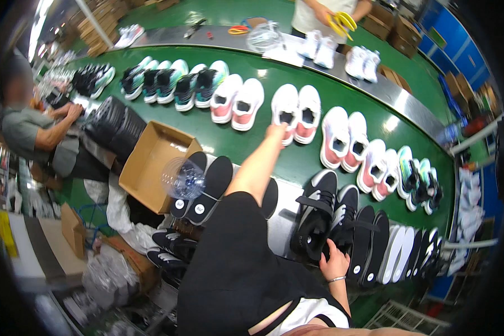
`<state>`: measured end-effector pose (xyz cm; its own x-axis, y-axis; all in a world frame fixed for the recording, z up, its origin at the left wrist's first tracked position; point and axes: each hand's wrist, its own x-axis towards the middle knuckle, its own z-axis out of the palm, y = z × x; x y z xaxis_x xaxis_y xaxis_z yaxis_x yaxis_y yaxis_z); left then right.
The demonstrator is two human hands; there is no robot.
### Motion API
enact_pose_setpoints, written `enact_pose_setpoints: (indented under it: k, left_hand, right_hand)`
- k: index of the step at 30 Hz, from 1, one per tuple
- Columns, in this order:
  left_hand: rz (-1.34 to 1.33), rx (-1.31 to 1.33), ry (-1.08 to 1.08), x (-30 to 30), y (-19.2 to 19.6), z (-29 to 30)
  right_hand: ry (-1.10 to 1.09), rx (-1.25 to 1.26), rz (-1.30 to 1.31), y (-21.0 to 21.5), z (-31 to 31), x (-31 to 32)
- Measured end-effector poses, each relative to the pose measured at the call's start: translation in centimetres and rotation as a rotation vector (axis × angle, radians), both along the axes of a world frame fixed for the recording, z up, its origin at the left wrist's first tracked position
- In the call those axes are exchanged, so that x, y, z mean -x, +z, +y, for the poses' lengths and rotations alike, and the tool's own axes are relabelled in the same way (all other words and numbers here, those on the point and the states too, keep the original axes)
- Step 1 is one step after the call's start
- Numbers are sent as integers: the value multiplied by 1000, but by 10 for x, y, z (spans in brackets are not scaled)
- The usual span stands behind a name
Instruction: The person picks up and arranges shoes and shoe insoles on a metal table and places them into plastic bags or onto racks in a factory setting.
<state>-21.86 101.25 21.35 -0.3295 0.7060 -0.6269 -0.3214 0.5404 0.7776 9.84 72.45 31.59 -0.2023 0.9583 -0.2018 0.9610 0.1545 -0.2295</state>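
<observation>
Two hands at work over a shoe line. Right hand (335,263), nearest, bracelet at the wrist, fingers curled onto the heel of a black low sneaker with strap (341,215), gripping its collar; just beside it to the left, a second black strapped sneaker (315,215), both standing on the grey counter (283,221) edge. Just right of that pair, a leaning row of flat insoles (395,252), black ones first, then white, then black again. Left of the forearm, two black insoles (203,187) lying over the counter edge, next to an open brown cardboard box (151,159), with a clear plastic bottle (183,179) seen end-on in front of them. Below the box, more dark shoes and crumpled plastic wrap, too blurred to sort.

Farther out, left arm stretched in a black sleeve, left hand (275,132) reaching onto the green conveyor belt (297,162), fingertips touching the heel end of a white-and-pink sneaker (286,110); grip hidden by the angle, so cannot tell whether closed on it. Paired beside it, a matching sneaker, and along the curved belt a long row of like pairs, white-pink toward the right, teal-and-black at both ends.

Beyond the belt, a steel track carrying white shoes (318,49); behind it another person's hands holding yellow scissors (341,22). Far left, a seated person in a grey shirt (22,126).
</observation>
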Motion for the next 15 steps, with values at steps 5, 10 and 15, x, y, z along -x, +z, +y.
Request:
enact_pose_setpoints:
  k: [5, 10, 15]
  left_hand:
    - [95, -94, 597, -33, 23, -10]
    - [-293, -369, 135, -71, 97, -96]
    - [-129, -523, -228, -75, 130, -202]
  right_hand:
    - [5, 71, -35, 0, 1, -1]
    - [2, 88, -9, 1, 2, -4]
    - [62, 2, 28, -4, -2, -13]
